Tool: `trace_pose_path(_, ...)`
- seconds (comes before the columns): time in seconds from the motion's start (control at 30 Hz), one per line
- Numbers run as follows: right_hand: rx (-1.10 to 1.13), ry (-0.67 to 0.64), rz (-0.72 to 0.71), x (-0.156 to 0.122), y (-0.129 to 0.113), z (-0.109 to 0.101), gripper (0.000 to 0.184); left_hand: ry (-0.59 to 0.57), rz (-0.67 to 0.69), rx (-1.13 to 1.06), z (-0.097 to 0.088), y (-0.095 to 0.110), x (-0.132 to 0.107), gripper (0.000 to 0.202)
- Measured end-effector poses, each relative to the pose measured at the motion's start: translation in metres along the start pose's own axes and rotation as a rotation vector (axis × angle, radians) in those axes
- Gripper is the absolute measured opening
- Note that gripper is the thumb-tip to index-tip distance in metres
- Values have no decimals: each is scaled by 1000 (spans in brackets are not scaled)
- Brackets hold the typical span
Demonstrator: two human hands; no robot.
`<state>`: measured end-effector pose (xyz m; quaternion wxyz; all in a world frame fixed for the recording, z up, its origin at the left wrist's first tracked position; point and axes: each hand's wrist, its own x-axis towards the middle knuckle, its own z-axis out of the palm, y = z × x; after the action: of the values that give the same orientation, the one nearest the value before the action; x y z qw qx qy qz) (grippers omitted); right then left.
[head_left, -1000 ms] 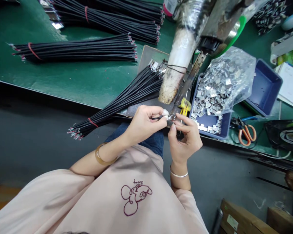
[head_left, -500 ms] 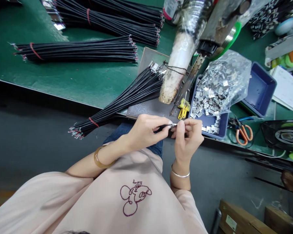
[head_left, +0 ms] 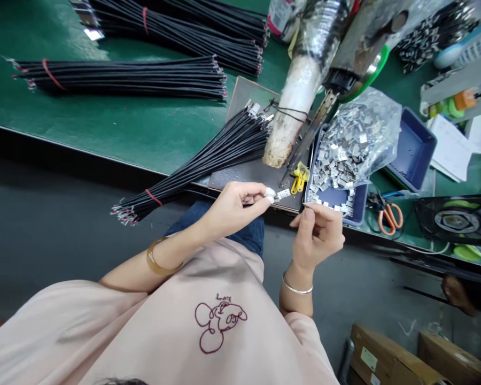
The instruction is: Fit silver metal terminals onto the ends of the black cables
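Observation:
My left hand (head_left: 234, 206) pinches the end of a black cable, whose small metal shell (head_left: 282, 194) sticks out past the taped fingertips over the dark work plate (head_left: 260, 171). A little to the right and apart from it, my right hand (head_left: 318, 232) has its fingers curled, thumb against forefinger; whether anything sits in the pinch is not visible. Just beyond the right hand is a blue tray (head_left: 355, 206) full of small metal shells, under a clear bag (head_left: 356, 139) of the same parts. A tied bundle of black cables (head_left: 200, 163) lies diagonally left of my left hand.
More cable bundles (head_left: 124, 77) lie on the green table (head_left: 116, 128). A wrapped machine arm (head_left: 300, 91) slants down to the plate, with a yellow clip (head_left: 299, 179) by it. Orange scissors (head_left: 388, 216), an empty blue tray (head_left: 411, 149) and papers sit right. Cardboard boxes (head_left: 388, 361) stand on the floor.
My hands were together at the cable end, the right one working on the metal shell. Now the right hand has drawn away to the right and the left holds the cable alone.

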<state>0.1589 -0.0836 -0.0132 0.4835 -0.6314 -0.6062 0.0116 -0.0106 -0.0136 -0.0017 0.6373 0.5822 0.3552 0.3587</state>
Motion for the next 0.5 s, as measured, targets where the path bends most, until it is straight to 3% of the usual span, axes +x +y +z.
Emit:
trace_pose_path(0.13, -92, -114, -91, 1, -7, 2, 14, -30, 15, -5, -1, -1, 0, 15)
trace_pose_path(0.23, -101, -168, -111, 2, -9, 9, 5, -52, 25, 6, -1, -2, 0, 11)
trace_pose_path(0.4, 49, -226, 83, 2, -10, 9, 8, -62, -3, -48, 0, -3, 2, 13)
trace_pose_path(0.5, 108, -109, 161, 6, -9, 2, 11, -69, -53, -98, -2, -3, 3, 15)
